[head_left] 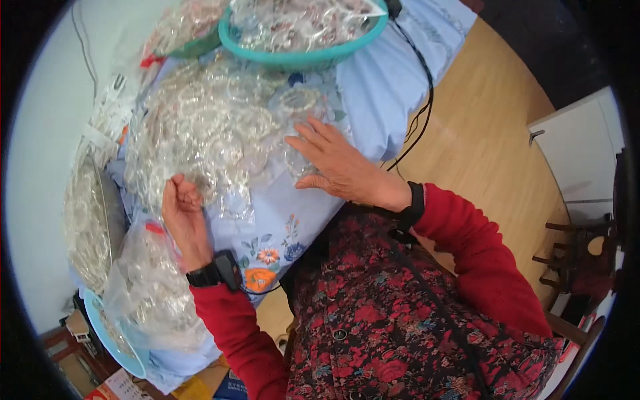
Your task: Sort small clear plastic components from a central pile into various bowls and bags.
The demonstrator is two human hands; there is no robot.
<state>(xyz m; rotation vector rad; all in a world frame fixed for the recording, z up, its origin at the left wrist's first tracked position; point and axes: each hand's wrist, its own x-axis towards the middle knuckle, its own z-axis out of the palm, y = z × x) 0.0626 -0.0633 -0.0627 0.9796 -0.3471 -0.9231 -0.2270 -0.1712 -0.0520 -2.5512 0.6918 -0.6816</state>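
A broad heap of small clear plastic packets (207, 120) glitters on the blue floral cloth (293, 213); pale, ring-shaped things show through the plastic. My right hand (343, 163) is held over the heap's right side, palm down, fingers spread and thumb apart. Just beyond its fingertips lies a packet with a round outline (300, 100). At the heap's near left edge, my left hand (184, 217) has its fingers curled in. Whether anything sits inside those fingers is hidden. Close to the left hand, a flat clear packet (237, 200) rests at the edge of the heap.
A teal basin (303, 57) full of packets stands at the far side, beside a green container (200, 45). On the left are a filled clear bag (153, 287), a packed tray (107, 220) and a light blue basin (110, 333). Black cables (427, 87) hang off the right edge.
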